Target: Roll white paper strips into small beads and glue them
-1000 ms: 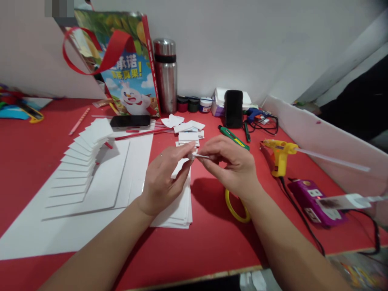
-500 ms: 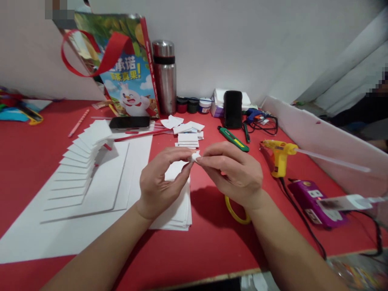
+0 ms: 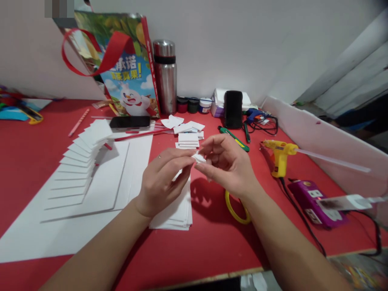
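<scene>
Between my two hands, above the middle of the red table, is a small white folded piece (image 3: 199,158) that looks like paper. My left hand (image 3: 165,180) pinches its left end with thumb and fingertips. The thumb and fingers of my right hand (image 3: 228,163) close on its right side. Below my left hand lies a stack of white sheets (image 3: 172,218), partly hidden by it. A yellow tape ring (image 3: 235,212) rests under my right wrist. Just beyond my fingers are small white rectangular pieces (image 3: 188,139) in a pile.
A fanned white staircase model (image 3: 81,161) stands on white board at left. On the right are a yellow glue gun (image 3: 279,157) with its cord and a purple power box (image 3: 317,204). Behind are a green cutter (image 3: 233,138), a steel flask (image 3: 165,76) and a printed bag (image 3: 130,81).
My right hand has turned, its fingers now more spread and raised around the white piece. My left fingers have rolled over, and the piece has tilted and shifted slightly right.
</scene>
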A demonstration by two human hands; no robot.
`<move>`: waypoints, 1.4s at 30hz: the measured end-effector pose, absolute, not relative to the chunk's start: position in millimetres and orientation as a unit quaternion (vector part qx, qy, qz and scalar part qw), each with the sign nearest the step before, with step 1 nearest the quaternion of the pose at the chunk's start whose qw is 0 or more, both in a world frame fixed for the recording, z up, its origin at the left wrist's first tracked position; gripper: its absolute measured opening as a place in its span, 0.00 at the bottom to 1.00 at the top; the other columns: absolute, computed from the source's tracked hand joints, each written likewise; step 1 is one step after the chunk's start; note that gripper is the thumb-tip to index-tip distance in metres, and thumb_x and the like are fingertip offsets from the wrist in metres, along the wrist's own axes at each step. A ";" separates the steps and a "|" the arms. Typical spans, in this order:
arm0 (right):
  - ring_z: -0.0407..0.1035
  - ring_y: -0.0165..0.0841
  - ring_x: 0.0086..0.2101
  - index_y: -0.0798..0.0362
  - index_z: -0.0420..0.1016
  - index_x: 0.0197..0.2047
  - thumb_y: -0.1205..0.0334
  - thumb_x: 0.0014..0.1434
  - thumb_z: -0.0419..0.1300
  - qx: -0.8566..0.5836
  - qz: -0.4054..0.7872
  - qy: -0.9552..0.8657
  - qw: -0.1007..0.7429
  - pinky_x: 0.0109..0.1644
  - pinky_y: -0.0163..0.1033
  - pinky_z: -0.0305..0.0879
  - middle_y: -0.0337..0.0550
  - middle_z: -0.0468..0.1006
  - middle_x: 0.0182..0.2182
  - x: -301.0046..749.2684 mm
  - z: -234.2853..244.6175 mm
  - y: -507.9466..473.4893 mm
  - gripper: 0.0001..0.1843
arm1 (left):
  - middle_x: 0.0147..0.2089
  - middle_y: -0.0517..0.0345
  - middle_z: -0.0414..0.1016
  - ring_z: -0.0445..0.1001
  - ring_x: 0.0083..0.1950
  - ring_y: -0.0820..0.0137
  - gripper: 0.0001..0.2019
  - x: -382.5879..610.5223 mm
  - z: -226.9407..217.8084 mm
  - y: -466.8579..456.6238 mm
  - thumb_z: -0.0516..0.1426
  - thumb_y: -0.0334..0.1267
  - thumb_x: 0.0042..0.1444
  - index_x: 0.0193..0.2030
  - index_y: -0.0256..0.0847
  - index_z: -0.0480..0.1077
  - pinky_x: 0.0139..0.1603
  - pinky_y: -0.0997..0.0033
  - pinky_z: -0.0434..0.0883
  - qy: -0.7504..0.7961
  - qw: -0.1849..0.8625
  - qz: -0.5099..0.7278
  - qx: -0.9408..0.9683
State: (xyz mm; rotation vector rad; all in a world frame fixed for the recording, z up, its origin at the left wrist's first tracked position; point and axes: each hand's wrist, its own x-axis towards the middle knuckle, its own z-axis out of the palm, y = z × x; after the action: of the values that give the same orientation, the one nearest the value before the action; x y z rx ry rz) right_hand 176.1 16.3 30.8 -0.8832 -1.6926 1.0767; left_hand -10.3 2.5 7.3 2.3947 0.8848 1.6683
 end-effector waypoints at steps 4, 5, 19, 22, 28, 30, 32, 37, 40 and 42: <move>0.67 0.26 0.25 0.51 0.73 0.42 0.57 0.58 0.68 -0.377 0.310 -0.747 0.452 0.26 0.34 0.64 0.39 0.77 0.33 176.4 26.7 16.7 0.12 | 0.49 0.48 0.80 0.78 0.52 0.62 0.15 -11.5 5.1 4.8 0.59 0.23 0.58 0.50 0.42 0.72 0.52 0.59 0.76 0.307 0.074 0.531 0.786; 0.67 0.26 0.24 0.52 0.75 0.42 0.57 0.60 0.67 -0.383 0.297 -0.750 0.450 0.26 0.34 0.65 0.40 0.77 0.32 176.2 26.0 16.7 0.10 | 0.48 0.49 0.81 0.78 0.52 0.63 0.15 -11.4 4.7 5.1 0.59 0.23 0.58 0.50 0.42 0.73 0.53 0.59 0.76 0.311 0.080 0.532 0.784; 0.65 0.23 0.15 0.54 0.72 0.34 0.46 0.59 0.65 -0.397 0.632 -0.520 0.415 0.15 0.29 0.56 0.38 0.78 0.25 176.5 31.7 24.9 0.18 | 0.43 0.53 0.80 0.77 0.42 0.68 0.10 -10.4 6.5 8.1 0.58 0.27 0.60 0.47 0.41 0.72 0.45 0.66 0.75 0.361 0.135 0.486 0.785; 0.63 0.21 0.16 0.55 0.73 0.34 0.51 0.54 0.71 -0.398 0.645 -0.510 0.407 0.16 0.28 0.53 0.38 0.79 0.26 177.1 29.1 26.3 0.17 | 0.43 0.53 0.79 0.77 0.42 0.67 0.11 -12.6 6.9 8.7 0.56 0.26 0.61 0.48 0.41 0.71 0.45 0.66 0.74 0.352 0.087 0.461 0.810; 0.61 0.22 0.18 0.56 0.75 0.36 0.54 0.48 0.74 -0.414 0.634 -0.524 0.391 0.18 0.29 0.52 0.37 0.77 0.24 178.0 29.9 27.4 0.19 | 0.44 0.52 0.79 0.76 0.44 0.68 0.12 -15.1 6.1 9.6 0.57 0.25 0.59 0.49 0.39 0.70 0.47 0.68 0.73 0.342 0.063 0.447 0.824; 0.60 0.23 0.18 0.56 0.77 0.37 0.53 0.49 0.74 -0.425 0.603 -0.553 0.388 0.19 0.30 0.53 0.35 0.74 0.21 177.6 31.4 26.5 0.18 | 0.43 0.53 0.78 0.76 0.43 0.69 0.12 -15.1 5.9 10.2 0.57 0.24 0.59 0.48 0.39 0.70 0.46 0.69 0.73 0.345 0.064 0.449 0.822; 0.59 0.24 0.17 0.56 0.78 0.38 0.53 0.51 0.72 -0.441 0.553 -0.590 0.389 0.20 0.31 0.54 0.33 0.71 0.18 177.5 32.4 25.1 0.17 | 0.42 0.54 0.78 0.76 0.43 0.70 0.12 -15.2 5.8 10.6 0.58 0.24 0.58 0.47 0.39 0.71 0.46 0.69 0.73 0.349 0.068 0.453 0.818; 0.61 0.25 0.20 0.56 0.81 0.39 0.56 0.58 0.66 -0.465 0.401 -0.688 0.388 0.23 0.33 0.57 0.35 0.71 0.19 179.6 29.3 22.6 0.11 | 0.42 0.55 0.79 0.76 0.41 0.70 0.11 -14.6 6.1 9.9 0.59 0.25 0.58 0.46 0.40 0.72 0.44 0.70 0.73 0.366 0.096 0.466 0.800; 0.64 0.27 0.23 0.54 0.81 0.38 0.59 0.60 0.64 -0.469 0.312 -0.728 0.391 0.26 0.34 0.59 0.38 0.74 0.23 179.1 26.5 20.7 0.08 | 0.41 0.55 0.79 0.76 0.40 0.71 0.10 -11.6 5.4 8.6 0.60 0.26 0.58 0.46 0.40 0.72 0.44 0.71 0.73 0.370 0.140 0.489 0.778; 0.66 0.27 0.25 0.54 0.79 0.37 0.64 0.60 0.63 -0.461 0.247 -0.751 0.404 0.28 0.34 0.61 0.39 0.76 0.25 176.8 25.4 18.5 0.05 | 0.41 0.56 0.78 0.76 0.40 0.71 0.10 -8.7 4.4 7.7 0.61 0.27 0.58 0.46 0.40 0.73 0.45 0.71 0.74 0.374 0.177 0.509 0.755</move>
State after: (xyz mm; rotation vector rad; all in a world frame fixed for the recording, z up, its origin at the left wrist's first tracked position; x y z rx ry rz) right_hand 176.8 18.5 25.4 -1.1643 -1.8957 0.6249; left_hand -8.7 7.7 4.4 2.1355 1.0589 1.4406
